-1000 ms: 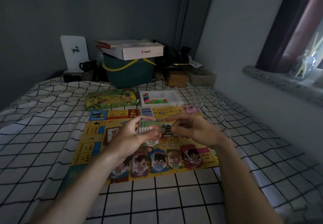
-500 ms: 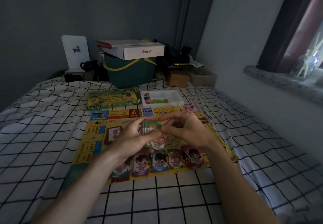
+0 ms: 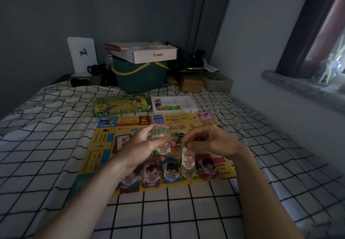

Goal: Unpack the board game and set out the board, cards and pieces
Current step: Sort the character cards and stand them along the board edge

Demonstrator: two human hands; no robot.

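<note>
Right hand (image 3: 211, 143) pinches card (image 3: 188, 159), hanging lengthwise down.

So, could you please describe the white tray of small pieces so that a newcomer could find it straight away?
Start at the yellow board lying on the checked bedsheet. Just past its far edge lie two things side by side: a green game box on the left and the tray on the right. The tray is plain white, open-topped, with pink and green pieces heaped at its left end.
</note>
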